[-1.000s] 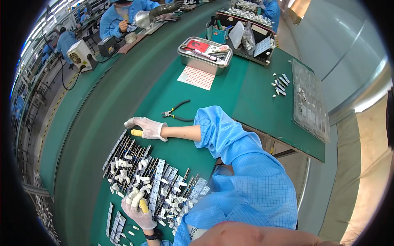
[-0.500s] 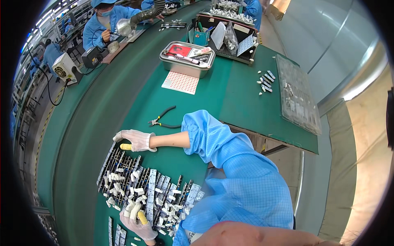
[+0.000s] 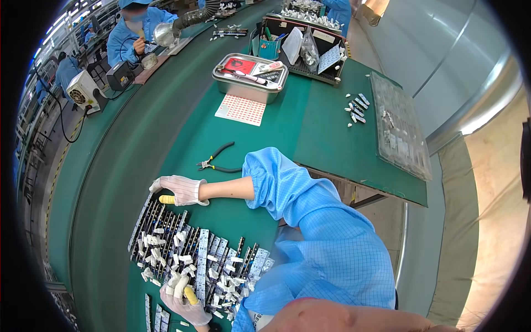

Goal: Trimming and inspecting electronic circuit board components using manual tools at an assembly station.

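Note:
Long narrow circuit board strips (image 3: 203, 260) lie side by side on the green work surface, with white plug connectors (image 3: 224, 285) scattered over them. My right hand (image 3: 180, 191), in a striped white glove with a yellow finger cot, is closed on the far ends of the leftmost strips. At the near ends, my left hand (image 3: 185, 304) has its gloved fingers curled together among the connectors. White and yellow cots cover its fingers, and what lies between the fingertips is hidden. Side cutters (image 3: 213, 159) with black and yellow handles lie beyond my right forearm.
A metal tin (image 3: 249, 83) and a sheet of small red labels (image 3: 240, 110) sit farther up. Behind stands a black crate (image 3: 304, 61). A clear plastic tray (image 3: 398, 127) lies at right. A person (image 3: 130, 36) works across the dark belt (image 3: 127, 149).
The whole view has shifted slightly. Both hands stay at the strips with almost no visible movement. The co-worker's hand near the duct has drawn back out of sight.

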A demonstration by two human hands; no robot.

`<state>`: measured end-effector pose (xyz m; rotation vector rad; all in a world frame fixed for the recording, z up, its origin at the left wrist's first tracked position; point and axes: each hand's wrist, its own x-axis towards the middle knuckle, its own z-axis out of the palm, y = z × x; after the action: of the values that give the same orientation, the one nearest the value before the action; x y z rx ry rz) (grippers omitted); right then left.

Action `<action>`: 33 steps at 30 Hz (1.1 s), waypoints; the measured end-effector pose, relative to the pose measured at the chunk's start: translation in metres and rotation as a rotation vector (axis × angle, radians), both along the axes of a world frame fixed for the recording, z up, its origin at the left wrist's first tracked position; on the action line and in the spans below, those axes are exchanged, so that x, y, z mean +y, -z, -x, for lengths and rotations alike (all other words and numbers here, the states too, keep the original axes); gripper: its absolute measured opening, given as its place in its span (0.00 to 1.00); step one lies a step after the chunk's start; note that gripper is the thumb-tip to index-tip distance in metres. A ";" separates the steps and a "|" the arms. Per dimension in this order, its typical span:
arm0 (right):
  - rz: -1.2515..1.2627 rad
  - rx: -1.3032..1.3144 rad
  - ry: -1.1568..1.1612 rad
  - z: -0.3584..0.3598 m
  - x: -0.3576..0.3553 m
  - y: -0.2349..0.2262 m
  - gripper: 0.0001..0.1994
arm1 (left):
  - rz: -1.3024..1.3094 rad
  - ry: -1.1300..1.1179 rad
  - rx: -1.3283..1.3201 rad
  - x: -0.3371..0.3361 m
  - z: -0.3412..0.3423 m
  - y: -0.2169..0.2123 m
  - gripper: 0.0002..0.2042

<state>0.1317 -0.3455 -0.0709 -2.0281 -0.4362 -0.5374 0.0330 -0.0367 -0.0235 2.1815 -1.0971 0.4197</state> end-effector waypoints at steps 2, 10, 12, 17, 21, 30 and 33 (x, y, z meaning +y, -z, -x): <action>0.003 -0.010 0.005 0.000 0.000 0.001 0.16 | 0.009 0.003 0.006 0.000 0.000 0.000 0.12; 0.027 -0.027 0.005 -0.001 0.000 0.001 0.15 | 0.018 0.021 0.005 0.001 -0.002 0.002 0.10; 0.022 -0.023 0.001 0.000 0.000 0.001 0.15 | 0.027 0.027 0.006 0.002 -0.002 0.003 0.10; 0.012 -0.014 -0.013 0.001 -0.001 -0.001 0.15 | 0.020 0.016 0.004 0.001 -0.001 0.002 0.10; 0.011 -0.032 -0.013 0.000 0.000 -0.001 0.15 | 0.010 0.013 0.014 0.001 -0.001 0.001 0.10; 0.017 -0.046 0.005 0.000 0.000 0.001 0.15 | 0.008 0.027 0.003 0.000 -0.002 0.000 0.11; 0.009 -0.043 -0.002 0.001 0.000 0.001 0.15 | 0.013 0.024 -0.029 0.000 -0.002 0.001 0.12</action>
<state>0.1308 -0.3458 -0.0716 -2.0273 -0.4665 -0.5797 0.0349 -0.0371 -0.0246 2.1547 -1.1319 0.4474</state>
